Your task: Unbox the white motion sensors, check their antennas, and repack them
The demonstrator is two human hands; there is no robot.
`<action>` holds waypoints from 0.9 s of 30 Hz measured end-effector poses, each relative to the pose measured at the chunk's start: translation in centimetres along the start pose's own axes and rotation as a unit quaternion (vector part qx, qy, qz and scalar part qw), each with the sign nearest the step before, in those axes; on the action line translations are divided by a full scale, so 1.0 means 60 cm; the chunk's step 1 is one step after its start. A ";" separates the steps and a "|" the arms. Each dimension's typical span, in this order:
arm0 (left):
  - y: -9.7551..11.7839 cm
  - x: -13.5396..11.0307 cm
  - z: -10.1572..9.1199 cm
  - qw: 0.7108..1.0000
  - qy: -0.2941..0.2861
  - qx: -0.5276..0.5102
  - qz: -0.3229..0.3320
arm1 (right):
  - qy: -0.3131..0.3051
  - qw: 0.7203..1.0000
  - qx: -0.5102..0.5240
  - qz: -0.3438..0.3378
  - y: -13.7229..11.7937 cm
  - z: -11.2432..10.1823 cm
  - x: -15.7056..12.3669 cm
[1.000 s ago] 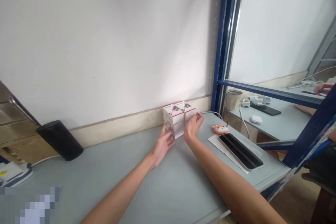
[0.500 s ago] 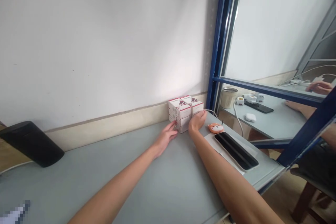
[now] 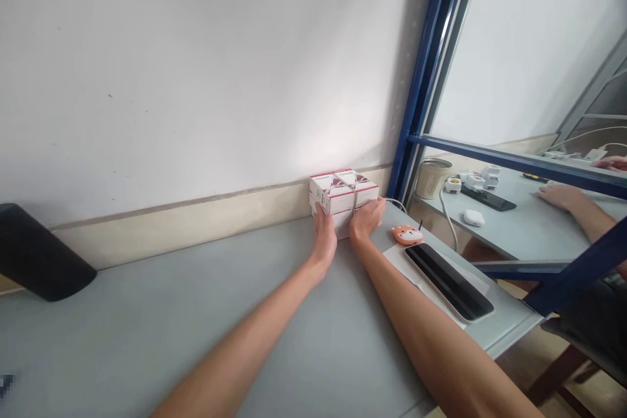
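Observation:
A bundle of small white-and-red boxes (image 3: 343, 192), tied with string, stands against the wall at the back of the grey table (image 3: 196, 339). My left hand (image 3: 324, 237) presses against the bundle's left front face, fingers together and pointing up. On the bundle's right front side my right hand (image 3: 366, 217) curls its fingers around the lower edge. Both hands grip the bundle between them.
An orange animal-shaped gadget (image 3: 407, 234) and a long black device (image 3: 448, 281) on white paper lie just right of the bundle. A black cylinder (image 3: 36, 261) lies far left. A blue rack post (image 3: 426, 72) separates a neighbouring table, where another person's hand (image 3: 558, 194) rests.
My left hand moved from the table beside the bundle onto its left face. My right hand slid down from the top to the bundle's right side. The view shifted slightly.

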State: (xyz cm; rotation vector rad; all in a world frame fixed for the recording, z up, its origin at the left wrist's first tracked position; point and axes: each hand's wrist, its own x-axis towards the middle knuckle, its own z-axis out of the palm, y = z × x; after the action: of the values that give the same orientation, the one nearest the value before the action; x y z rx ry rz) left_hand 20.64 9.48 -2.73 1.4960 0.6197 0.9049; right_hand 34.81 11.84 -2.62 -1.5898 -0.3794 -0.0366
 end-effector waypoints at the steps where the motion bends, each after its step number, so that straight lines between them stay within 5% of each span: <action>1: -0.006 0.002 0.007 1.000 0.009 0.002 0.002 | 0.003 1.000 0.000 -0.004 0.001 0.000 0.002; 7: -0.020 0.019 0.026 0.998 0.052 0.015 0.010 | 0.040 0.999 0.008 -0.030 -0.001 -0.002 -0.001; 15: 0.013 0.012 -0.010 0.998 0.023 0.065 -0.004 | 0.078 0.993 0.001 -0.091 -0.027 -0.021 -0.010; 20: 0.056 -0.034 -0.106 0.992 0.018 0.120 0.022 | 0.109 0.976 0.003 -0.189 -0.058 -0.046 -0.027; 24: 0.055 -0.102 -0.223 0.981 0.058 0.183 0.032 | -0.029 0.908 -0.021 -0.417 -0.080 -0.058 -0.059; 27: 0.041 -0.146 -0.287 0.951 0.084 0.298 0.026 | -0.131 0.859 -0.062 -0.491 -0.082 -0.056 -0.082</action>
State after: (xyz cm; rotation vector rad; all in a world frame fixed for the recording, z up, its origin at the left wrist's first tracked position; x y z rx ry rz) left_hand 1.32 11.74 -2.33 1.9893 1.0476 0.9383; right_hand 29.59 7.53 1.11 -1.3726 -1.3985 -0.6431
